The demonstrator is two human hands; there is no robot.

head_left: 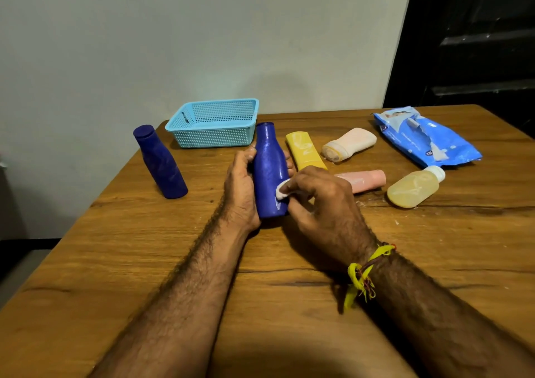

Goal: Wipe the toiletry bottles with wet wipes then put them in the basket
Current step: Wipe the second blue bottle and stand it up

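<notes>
Left hand around blue bottle (upright), right hand pinching wipe against it

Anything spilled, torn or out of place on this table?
Yes. The blue wipes pack is ripped open raggedly, and pale smears mark the table beside the clear yellowish bottle. The basket holds no bottles yet.
</notes>
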